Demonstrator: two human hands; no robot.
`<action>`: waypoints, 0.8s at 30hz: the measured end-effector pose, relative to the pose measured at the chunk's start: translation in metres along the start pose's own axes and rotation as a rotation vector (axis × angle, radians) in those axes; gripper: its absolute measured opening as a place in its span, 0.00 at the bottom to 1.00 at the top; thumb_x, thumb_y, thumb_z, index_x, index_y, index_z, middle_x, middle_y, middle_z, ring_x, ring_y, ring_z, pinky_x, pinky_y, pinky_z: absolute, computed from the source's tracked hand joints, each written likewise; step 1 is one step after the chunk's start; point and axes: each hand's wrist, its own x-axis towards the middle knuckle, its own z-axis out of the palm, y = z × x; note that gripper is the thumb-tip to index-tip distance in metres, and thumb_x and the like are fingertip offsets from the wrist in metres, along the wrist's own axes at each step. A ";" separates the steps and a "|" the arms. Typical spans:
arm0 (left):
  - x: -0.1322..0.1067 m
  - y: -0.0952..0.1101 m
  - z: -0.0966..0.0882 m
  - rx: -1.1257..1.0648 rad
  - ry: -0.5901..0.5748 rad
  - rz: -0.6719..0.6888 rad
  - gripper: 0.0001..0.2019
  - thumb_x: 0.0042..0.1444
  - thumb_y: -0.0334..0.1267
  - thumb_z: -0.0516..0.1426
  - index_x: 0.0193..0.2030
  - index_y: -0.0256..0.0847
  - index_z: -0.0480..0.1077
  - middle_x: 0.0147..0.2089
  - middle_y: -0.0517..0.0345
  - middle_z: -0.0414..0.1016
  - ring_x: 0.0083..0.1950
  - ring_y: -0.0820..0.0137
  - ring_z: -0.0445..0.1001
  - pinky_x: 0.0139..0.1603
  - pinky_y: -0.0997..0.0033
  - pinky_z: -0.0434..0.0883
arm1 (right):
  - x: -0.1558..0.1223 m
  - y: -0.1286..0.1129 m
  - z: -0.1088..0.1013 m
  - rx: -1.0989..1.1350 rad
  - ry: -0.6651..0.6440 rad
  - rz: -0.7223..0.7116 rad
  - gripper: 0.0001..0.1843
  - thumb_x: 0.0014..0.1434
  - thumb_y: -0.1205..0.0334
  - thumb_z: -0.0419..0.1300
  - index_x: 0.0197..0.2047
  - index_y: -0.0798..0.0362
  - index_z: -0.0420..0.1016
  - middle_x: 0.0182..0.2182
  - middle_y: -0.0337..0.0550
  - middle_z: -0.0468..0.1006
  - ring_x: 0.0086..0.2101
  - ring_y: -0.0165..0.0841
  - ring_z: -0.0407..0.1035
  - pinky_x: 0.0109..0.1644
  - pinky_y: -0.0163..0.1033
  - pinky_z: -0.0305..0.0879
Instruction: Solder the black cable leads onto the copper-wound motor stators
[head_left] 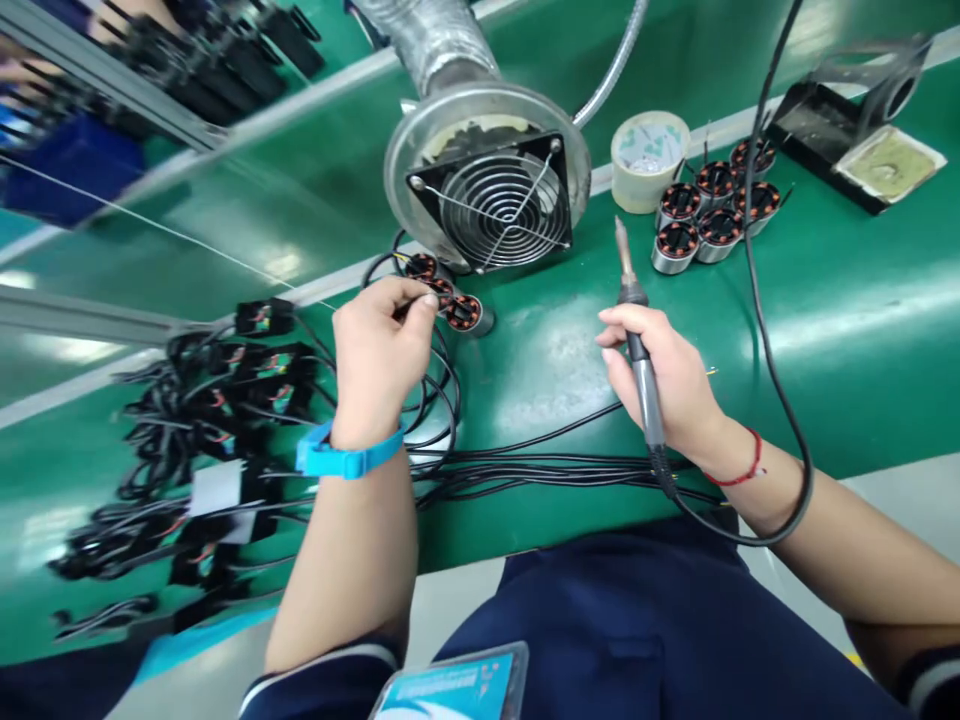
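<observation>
Head view shows the right hand [671, 370] gripping a soldering iron [648, 390] above the green worktop [540, 375], its tip pointing between eleven and twelve o'clock, with a roll of tape [628, 172] at the hand's twelve and a cluster of copper-wound cores [720, 235] at its one. The left hand [382, 340] has thumb and forefinger pinched together near three more wound cores [465, 314] at its two o'clock; what lies between them is unclear. Black cables [540, 465] run at the right hand's eight o'clock.
</observation>
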 end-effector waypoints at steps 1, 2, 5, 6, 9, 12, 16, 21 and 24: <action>0.006 -0.008 0.001 -0.025 0.024 -0.023 0.07 0.58 0.34 0.60 0.39 0.35 0.80 0.33 0.58 0.79 0.34 0.70 0.71 0.38 0.69 0.65 | 0.000 -0.001 0.000 -0.005 -0.012 -0.014 0.18 0.65 0.72 0.55 0.57 0.48 0.69 0.41 0.40 0.82 0.41 0.34 0.79 0.51 0.42 0.77; 0.011 -0.014 0.002 -0.058 0.044 -0.042 0.07 0.58 0.34 0.60 0.39 0.34 0.80 0.33 0.58 0.78 0.34 0.71 0.70 0.38 0.69 0.65 | -0.001 -0.002 0.000 -0.012 -0.025 -0.026 0.18 0.65 0.72 0.55 0.57 0.49 0.69 0.40 0.41 0.82 0.41 0.34 0.79 0.50 0.42 0.77; 0.020 -0.024 0.009 -0.152 0.056 -0.065 0.07 0.59 0.33 0.59 0.37 0.34 0.79 0.31 0.59 0.75 0.33 0.71 0.70 0.38 0.69 0.66 | -0.001 -0.002 -0.001 -0.031 -0.054 -0.047 0.17 0.66 0.72 0.54 0.56 0.50 0.69 0.40 0.41 0.83 0.40 0.35 0.79 0.48 0.42 0.78; 0.020 -0.025 0.011 -0.173 0.051 -0.060 0.06 0.59 0.33 0.59 0.37 0.35 0.79 0.32 0.59 0.75 0.34 0.70 0.70 0.38 0.69 0.67 | -0.001 -0.001 -0.001 -0.033 -0.059 -0.050 0.17 0.66 0.72 0.54 0.56 0.50 0.69 0.40 0.42 0.83 0.39 0.35 0.79 0.47 0.42 0.78; 0.016 -0.022 0.013 -0.189 0.042 0.029 0.08 0.57 0.30 0.60 0.41 0.39 0.79 0.38 0.57 0.77 0.39 0.67 0.73 0.44 0.66 0.70 | -0.001 0.000 -0.002 -0.032 -0.063 -0.051 0.17 0.66 0.72 0.54 0.56 0.51 0.69 0.39 0.42 0.83 0.39 0.35 0.79 0.47 0.42 0.78; 0.011 -0.019 0.011 -0.101 0.040 0.177 0.08 0.56 0.30 0.61 0.42 0.43 0.80 0.39 0.56 0.74 0.43 0.64 0.73 0.48 0.63 0.71 | -0.001 0.000 -0.002 -0.041 -0.071 -0.051 0.17 0.66 0.72 0.54 0.56 0.50 0.69 0.39 0.41 0.83 0.39 0.35 0.79 0.47 0.42 0.78; 0.012 -0.019 0.010 -0.034 0.018 0.224 0.05 0.57 0.31 0.62 0.37 0.43 0.78 0.36 0.56 0.71 0.40 0.64 0.71 0.47 0.62 0.71 | -0.001 -0.002 -0.001 -0.059 -0.080 -0.057 0.17 0.66 0.72 0.54 0.56 0.50 0.70 0.38 0.41 0.83 0.38 0.35 0.79 0.46 0.41 0.77; 0.015 -0.025 0.012 -0.092 0.033 0.213 0.04 0.56 0.35 0.62 0.35 0.43 0.80 0.33 0.57 0.74 0.37 0.66 0.71 0.41 0.66 0.69 | 0.000 -0.002 0.001 -0.050 -0.056 -0.057 0.16 0.67 0.71 0.54 0.56 0.50 0.71 0.40 0.41 0.83 0.39 0.34 0.79 0.47 0.40 0.76; 0.016 -0.028 0.013 -0.138 0.049 0.217 0.05 0.55 0.37 0.63 0.33 0.43 0.82 0.29 0.59 0.72 0.33 0.69 0.68 0.36 0.68 0.66 | 0.001 -0.002 0.000 -0.058 -0.058 -0.062 0.16 0.67 0.72 0.54 0.55 0.51 0.71 0.38 0.40 0.82 0.38 0.34 0.78 0.47 0.40 0.76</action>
